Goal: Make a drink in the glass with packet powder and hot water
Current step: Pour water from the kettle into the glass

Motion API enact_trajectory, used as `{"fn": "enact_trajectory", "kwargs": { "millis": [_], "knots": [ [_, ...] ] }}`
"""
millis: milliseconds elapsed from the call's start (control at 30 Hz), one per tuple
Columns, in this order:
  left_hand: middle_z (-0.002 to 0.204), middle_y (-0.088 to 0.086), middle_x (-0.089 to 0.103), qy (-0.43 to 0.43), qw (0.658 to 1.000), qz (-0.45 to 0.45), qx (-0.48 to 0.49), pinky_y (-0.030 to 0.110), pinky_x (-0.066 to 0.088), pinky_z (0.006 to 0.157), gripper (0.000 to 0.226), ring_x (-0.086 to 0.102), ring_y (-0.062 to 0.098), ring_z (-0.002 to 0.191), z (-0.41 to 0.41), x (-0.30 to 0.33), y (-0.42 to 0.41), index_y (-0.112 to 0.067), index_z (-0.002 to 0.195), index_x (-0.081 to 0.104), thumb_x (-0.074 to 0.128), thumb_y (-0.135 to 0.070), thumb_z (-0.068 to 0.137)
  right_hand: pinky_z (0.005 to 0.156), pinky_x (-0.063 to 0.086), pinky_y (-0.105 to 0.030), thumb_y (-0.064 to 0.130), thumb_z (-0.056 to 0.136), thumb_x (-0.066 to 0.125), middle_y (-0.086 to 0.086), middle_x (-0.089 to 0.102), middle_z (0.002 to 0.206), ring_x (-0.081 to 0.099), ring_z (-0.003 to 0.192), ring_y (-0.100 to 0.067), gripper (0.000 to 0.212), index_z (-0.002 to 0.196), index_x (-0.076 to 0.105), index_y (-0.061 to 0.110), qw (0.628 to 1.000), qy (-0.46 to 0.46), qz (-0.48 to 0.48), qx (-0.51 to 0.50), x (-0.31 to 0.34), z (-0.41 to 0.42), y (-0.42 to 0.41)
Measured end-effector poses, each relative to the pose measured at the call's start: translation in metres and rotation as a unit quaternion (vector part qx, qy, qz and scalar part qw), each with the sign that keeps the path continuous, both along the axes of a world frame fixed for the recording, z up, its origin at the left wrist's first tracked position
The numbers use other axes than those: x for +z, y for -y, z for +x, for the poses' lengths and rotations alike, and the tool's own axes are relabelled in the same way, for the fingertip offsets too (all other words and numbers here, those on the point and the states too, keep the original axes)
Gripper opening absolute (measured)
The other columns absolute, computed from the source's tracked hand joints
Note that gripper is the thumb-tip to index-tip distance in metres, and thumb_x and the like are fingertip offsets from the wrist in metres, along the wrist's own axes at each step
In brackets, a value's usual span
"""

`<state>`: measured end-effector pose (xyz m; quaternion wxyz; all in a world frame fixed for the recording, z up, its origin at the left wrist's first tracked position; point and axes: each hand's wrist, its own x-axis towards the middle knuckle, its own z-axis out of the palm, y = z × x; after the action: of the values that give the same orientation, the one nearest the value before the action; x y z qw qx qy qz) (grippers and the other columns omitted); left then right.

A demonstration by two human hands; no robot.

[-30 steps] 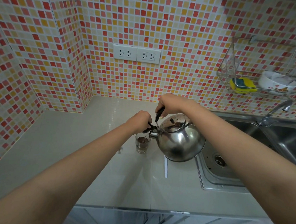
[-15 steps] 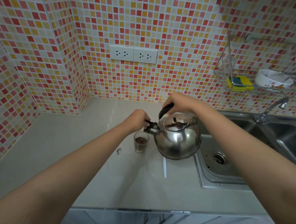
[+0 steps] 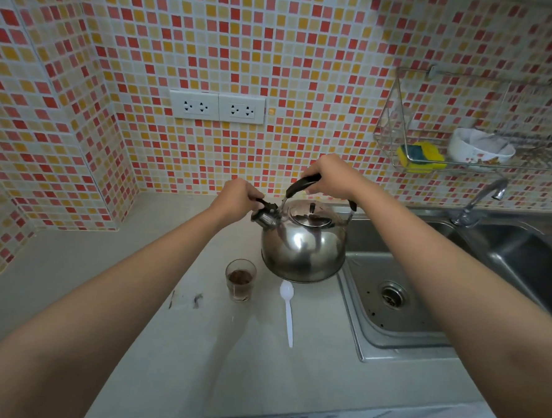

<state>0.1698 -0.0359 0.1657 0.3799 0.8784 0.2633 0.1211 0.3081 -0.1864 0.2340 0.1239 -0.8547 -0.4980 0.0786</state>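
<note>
A small clear glass (image 3: pixel 240 279) with brown powder and a little liquid stands on the pale counter. Behind and right of it is a shiny steel kettle (image 3: pixel 303 242), upright, its base at the counter's edge by the sink. My right hand (image 3: pixel 330 176) grips the kettle's black handle from above. My left hand (image 3: pixel 238 196) pinches the black cap lever on the kettle's spout (image 3: pixel 265 215). A white plastic spoon (image 3: pixel 287 309) lies on the counter just right of the glass.
A steel sink (image 3: pixel 395 300) with a drain lies to the right, its tap (image 3: pixel 482 198) behind. A wire rack (image 3: pixel 433 153) on the tiled wall holds a yellow sponge and a white bowl. Two sockets (image 3: pixel 217 107) sit on the wall. Small dark scraps (image 3: pixel 195 299) lie left of the glass.
The kettle was tilted with its spout over the glass; now it is upright and farther back and right. The spoon, earlier mostly hidden under the kettle, is in full view.
</note>
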Motion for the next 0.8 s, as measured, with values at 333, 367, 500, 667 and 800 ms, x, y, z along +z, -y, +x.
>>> {"fn": "enact_trajectory", "kwargs": {
  "millis": [333,367,500,667,800],
  "knots": [
    [0.124,0.015,0.066,-0.033,0.998,0.006,0.044,0.026,0.043,0.094,0.033,0.061,0.029,0.115,0.054,-0.025,-0.040,-0.002,0.118,0.067,0.066,-0.003,0.086,0.069,0.047,-0.034,-0.002,0.079,0.064,-0.009,0.070,0.091,0.061,0.082,-0.025,0.024,0.098,0.073,0.009,0.995,-0.061,0.063,-0.054,-0.046,0.042,-0.040],
    [0.124,0.015,0.066,-0.037,0.998,0.000,0.048,0.024,0.043,0.091,0.033,0.061,0.029,0.114,0.058,-0.030,-0.043,-0.001,0.118,0.067,0.066,-0.003,0.085,0.070,0.045,-0.031,-0.002,0.080,0.064,-0.009,0.070,0.094,0.061,0.083,-0.024,0.026,0.101,0.072,0.010,0.993,-0.073,0.065,-0.062,-0.054,0.046,-0.044],
    [0.123,0.016,0.066,-0.056,0.997,-0.003,0.047,0.021,0.044,0.084,0.033,0.063,0.029,0.108,0.073,-0.047,-0.052,0.000,0.118,0.066,0.066,-0.002,0.085,0.081,0.047,-0.029,-0.006,0.080,0.062,-0.011,0.071,0.103,0.063,0.094,-0.025,0.034,0.109,0.070,0.010,0.988,-0.103,0.083,-0.085,-0.081,0.062,-0.056],
    [0.119,0.016,0.068,-0.063,0.996,-0.002,0.057,0.020,0.043,0.083,0.031,0.065,0.029,0.104,0.085,-0.065,-0.061,-0.001,0.117,0.067,0.065,-0.002,0.086,0.073,0.046,-0.028,-0.010,0.080,0.058,-0.010,0.070,0.091,0.064,0.090,-0.026,0.035,0.103,0.073,0.012,0.989,-0.101,0.082,-0.077,-0.099,0.074,-0.068],
    [0.116,0.017,0.069,-0.064,0.996,-0.002,0.056,0.019,0.043,0.083,0.030,0.062,0.021,0.093,0.091,-0.072,-0.068,0.000,0.115,0.068,0.065,-0.003,0.086,0.076,0.042,-0.026,-0.009,0.081,0.059,-0.012,0.070,0.107,0.060,0.094,-0.022,0.038,0.113,0.069,0.010,0.987,-0.096,0.090,-0.089,-0.108,0.079,-0.075]
  ]
}}
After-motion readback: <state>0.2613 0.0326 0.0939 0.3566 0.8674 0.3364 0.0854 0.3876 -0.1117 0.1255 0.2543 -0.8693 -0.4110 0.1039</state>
